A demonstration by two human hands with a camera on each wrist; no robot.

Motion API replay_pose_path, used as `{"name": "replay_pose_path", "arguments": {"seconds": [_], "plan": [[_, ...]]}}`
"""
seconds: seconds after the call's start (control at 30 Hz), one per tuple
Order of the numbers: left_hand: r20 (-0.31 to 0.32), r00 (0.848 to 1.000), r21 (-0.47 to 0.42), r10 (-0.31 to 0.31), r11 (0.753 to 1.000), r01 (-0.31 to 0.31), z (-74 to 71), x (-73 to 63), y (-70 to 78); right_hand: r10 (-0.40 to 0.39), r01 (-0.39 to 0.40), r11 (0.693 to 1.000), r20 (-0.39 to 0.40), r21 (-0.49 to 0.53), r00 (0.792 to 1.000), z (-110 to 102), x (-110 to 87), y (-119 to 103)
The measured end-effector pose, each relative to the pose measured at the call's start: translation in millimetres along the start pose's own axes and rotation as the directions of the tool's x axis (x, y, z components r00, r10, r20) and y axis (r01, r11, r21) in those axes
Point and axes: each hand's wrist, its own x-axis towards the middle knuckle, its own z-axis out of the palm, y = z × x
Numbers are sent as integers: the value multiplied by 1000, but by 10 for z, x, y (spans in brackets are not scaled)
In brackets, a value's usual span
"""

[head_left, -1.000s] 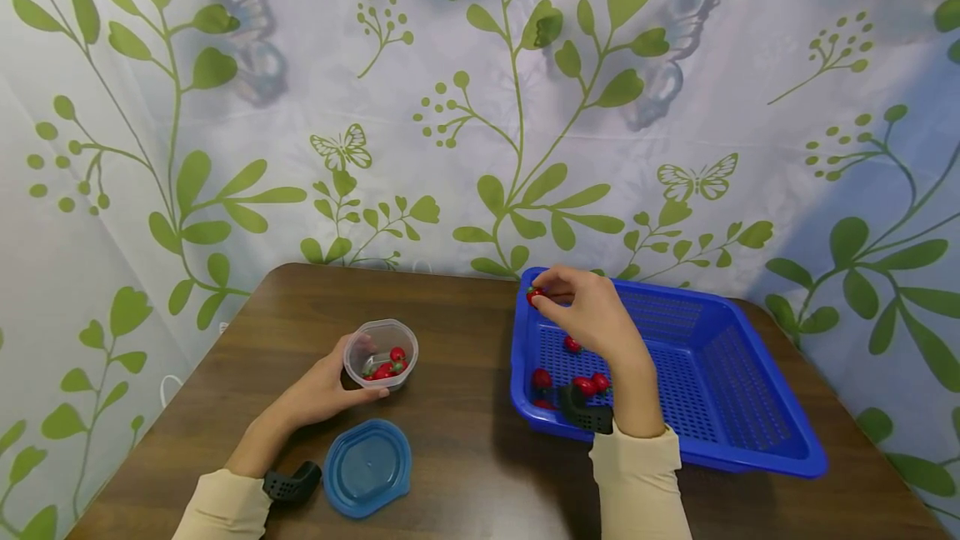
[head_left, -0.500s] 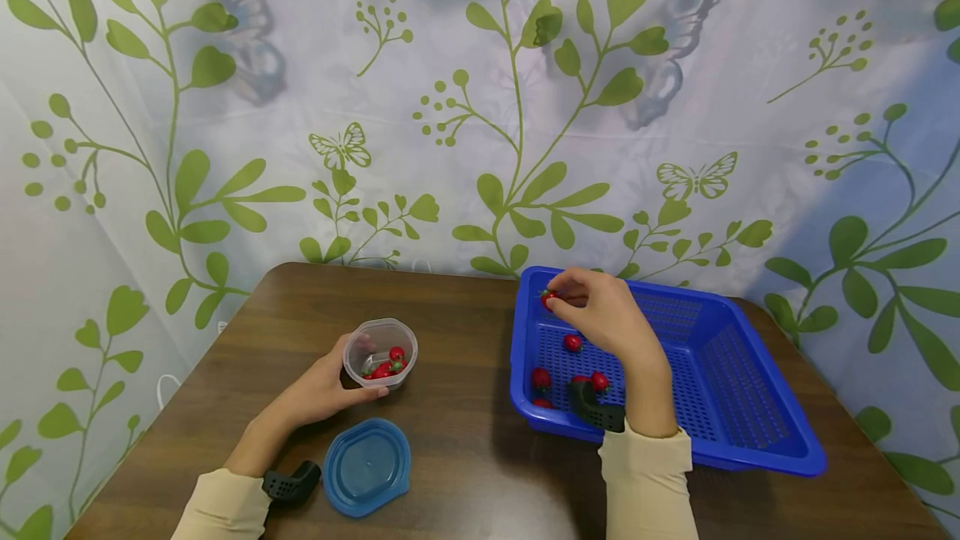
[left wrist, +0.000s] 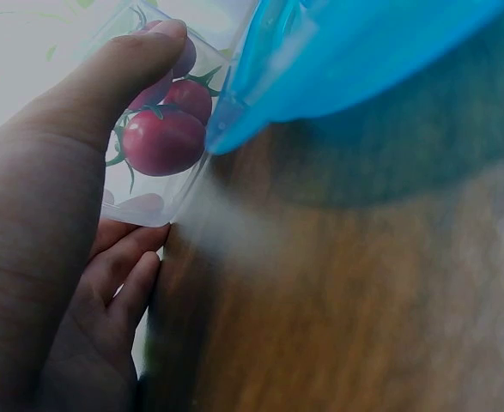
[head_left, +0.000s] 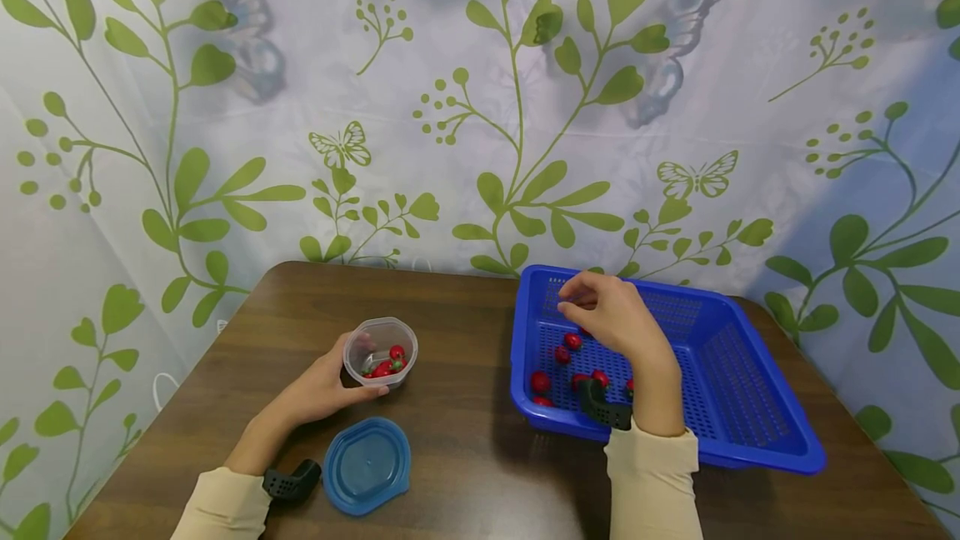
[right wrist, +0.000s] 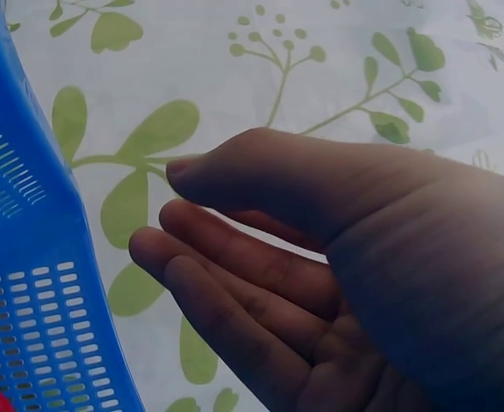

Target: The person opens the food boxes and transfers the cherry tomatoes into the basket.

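Note:
In the head view my left hand [head_left: 321, 394] grips a small clear plastic container [head_left: 382, 335] at its left side, thumb along the front. Several red cherry tomatoes [head_left: 382, 368] with green stems lie inside; the left wrist view shows the tomatoes [left wrist: 164, 142] through the container's wall. My right hand [head_left: 617, 315] hovers over the blue plastic basket [head_left: 753, 382], fingers loosely bent and holding nothing. Several more cherry tomatoes [head_left: 540, 382] are scattered on the left part of the basket's floor, some partly hidden by the right hand and wrist.
A blue lid [head_left: 367, 467] lies on the brown wooden table [head_left: 465, 440] in front of the container, close to the black left wrist camera [head_left: 292, 482]. Behind the table hangs a leaf-patterned cloth [head_left: 405, 107]. The basket stands near the table's back right edge.
My right hand has let go of the cherry tomato it pinched, and another tomato now shows on the basket's floor. That hand has moved slightly right. The left hand and container stay put.

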Motion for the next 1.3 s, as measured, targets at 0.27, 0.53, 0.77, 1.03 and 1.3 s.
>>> {"name": "replay_pose_path", "arguments": {"seconds": [0.27, 0.53, 0.77, 1.03, 1.3], "plan": [[-4, 1000, -1, 7, 1000, -7, -6, -3, 10, 4, -4, 1000, -4, 8, 1000, 5, 6, -10], [0, 1000, -2, 0, 1000, 0, -11, -11, 12, -7, 8, 1000, -27, 19, 1000, 61, 31, -53], [5, 1000, -7, -13, 1000, 13, -12, -6, 16, 0, 0, 1000, -25, 28, 1000, 136, 59, -151], [6, 1000, -12, -7, 1000, 7, -10, -3, 17, -35, 35, 999, -31, 28, 999, 255, 118, -288], [6, 1000, -9, -8, 1000, 8, -7, 2, 1, -76, 77, 996, -20, 55, 997, 417, 164, -453]]}}
